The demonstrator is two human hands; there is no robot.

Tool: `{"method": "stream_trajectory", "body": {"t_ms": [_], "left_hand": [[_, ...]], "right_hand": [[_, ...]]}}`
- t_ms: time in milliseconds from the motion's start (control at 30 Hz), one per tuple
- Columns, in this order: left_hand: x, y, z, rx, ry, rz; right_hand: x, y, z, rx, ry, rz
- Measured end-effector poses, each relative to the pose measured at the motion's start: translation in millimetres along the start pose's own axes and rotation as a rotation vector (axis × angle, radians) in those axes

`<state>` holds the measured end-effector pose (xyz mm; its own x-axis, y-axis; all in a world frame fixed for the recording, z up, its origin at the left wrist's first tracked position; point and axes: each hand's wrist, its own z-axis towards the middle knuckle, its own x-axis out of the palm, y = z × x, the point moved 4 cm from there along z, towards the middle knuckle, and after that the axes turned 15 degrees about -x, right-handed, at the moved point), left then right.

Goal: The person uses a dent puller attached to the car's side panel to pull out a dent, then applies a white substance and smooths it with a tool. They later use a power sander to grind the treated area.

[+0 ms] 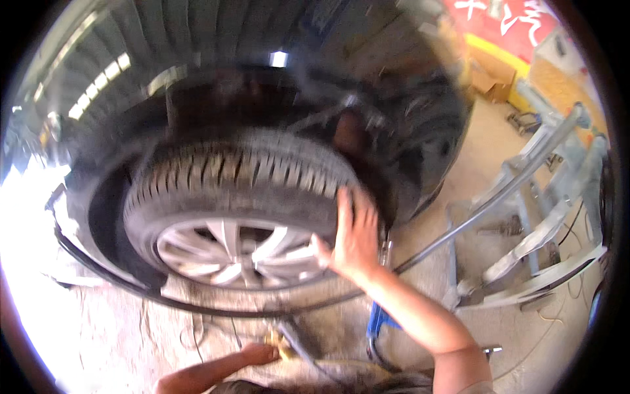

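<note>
A car wheel with a black tyre (230,197) and a silver spoked rim (231,244) sits in the wheel arch of a dark, glossy car (230,39). My right hand (356,236) lies against the right side of the tyre, its fingers stretched out and spread over the tread and sidewall. Low in the view, below the rim, my left hand (261,354) is closed at a small yellow tool (281,344). A dark grey bar-like part (298,341) runs beside that tool. Blur hides the tool's exact kind and part of my left fingers.
Blue jack-like equipment (377,322) stands under the car's edge, right of the wheel. A grey metal frame (525,197) with a long bar takes up the right side. Hoses or cables (197,335) trail over the concrete floor. A cardboard box (492,79) stands far right.
</note>
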<state>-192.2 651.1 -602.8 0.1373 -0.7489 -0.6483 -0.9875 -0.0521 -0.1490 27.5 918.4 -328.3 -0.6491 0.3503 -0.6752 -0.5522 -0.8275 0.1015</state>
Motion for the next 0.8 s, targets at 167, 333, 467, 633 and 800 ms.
{"method": "stream_trajectory", "body": {"t_ms": [167,333,467,633,800], "left_hand": [[17,-9,7,-0.260,-0.214,-0.684],[24,-30,27,-0.361,-0.241,-1.041],[29,-29,39,-0.523,-0.275,-0.970],[21,-30,42,-0.630,-0.311,-0.787],[43,-18,59,-0.697,-0.479,-0.711]], "right_hand": [[1,3,2,-0.124,-0.169,-0.013],[10,1,6,-0.152,-0.210,-0.015],[12,0,6,-0.167,-0.192,-0.036],[12,0,6,-0.175,-0.192,-0.033],[5,1,4,-0.094,-0.137,0.005]]}}
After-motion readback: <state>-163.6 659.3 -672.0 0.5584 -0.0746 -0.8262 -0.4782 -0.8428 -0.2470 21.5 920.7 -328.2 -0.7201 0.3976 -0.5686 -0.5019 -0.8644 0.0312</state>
